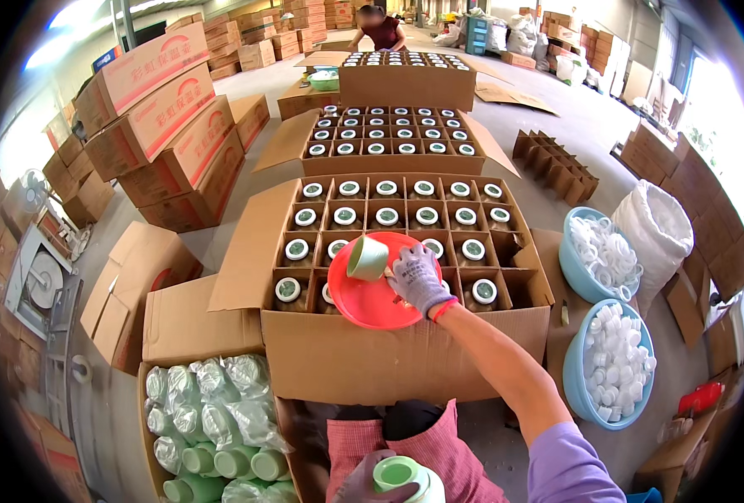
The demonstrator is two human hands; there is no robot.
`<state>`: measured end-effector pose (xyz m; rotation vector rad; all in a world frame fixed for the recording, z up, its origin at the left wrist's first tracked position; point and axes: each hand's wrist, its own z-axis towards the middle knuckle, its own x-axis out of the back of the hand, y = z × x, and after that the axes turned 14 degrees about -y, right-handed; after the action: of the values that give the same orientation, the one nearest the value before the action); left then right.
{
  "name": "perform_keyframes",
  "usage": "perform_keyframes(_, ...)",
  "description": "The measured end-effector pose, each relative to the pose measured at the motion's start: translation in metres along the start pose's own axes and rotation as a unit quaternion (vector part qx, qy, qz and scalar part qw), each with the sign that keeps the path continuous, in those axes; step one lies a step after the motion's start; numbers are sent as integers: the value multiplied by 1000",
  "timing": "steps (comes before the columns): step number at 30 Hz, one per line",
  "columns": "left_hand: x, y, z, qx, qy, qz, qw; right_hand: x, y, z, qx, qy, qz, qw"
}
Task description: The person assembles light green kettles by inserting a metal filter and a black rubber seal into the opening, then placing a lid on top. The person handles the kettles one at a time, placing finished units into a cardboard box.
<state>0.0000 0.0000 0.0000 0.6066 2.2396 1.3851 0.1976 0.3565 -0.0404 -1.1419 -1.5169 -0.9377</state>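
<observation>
My right hand (419, 275), in a grey glove, reaches over a red plastic basin (380, 312). Its fingers are closed at the side of a light green cup (367, 258), which is tilted over the basin. My left hand (362, 484), gloved too, is wrapped round a pale green flask (399, 474) with an open round mouth, low in front of my lap. Under the basin is an open cardboard carton (389, 356) with dividers, holding several bottles with white-rimmed green lids (386, 216). The basin hides some of them, and a cell at the near right holds no bottle.
At lower left, a box holds green flasks (214, 394), several in clear plastic. Blue tubs of white rings (602, 256) and white caps (615, 360) stand right, beside a white sack (655, 226). More filled cartons (389, 163) lie ahead; a person (382, 32) works beyond. Boxes (158, 126) are stacked left.
</observation>
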Motion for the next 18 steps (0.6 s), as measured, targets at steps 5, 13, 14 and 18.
perform_keyframes(5, -4, -7, 11, -144, 69, 112, 981, 11, -10, 40, -100, -90, 2, 991)
perform_keyframes(13, 18, 13, -28, 15, -64, -145, 987, 22, -18, 22, -3, -163, 92, 982)
perform_keyframes(14, 19, 10, -27, -2, -83, -154, 985, 17, -17, 18, -6, -167, 80, 983)
perform_keyframes(18, 7, 14, -35, -28, -80, -56, 995, 15, -37, -5, 3, -142, 24, 990)
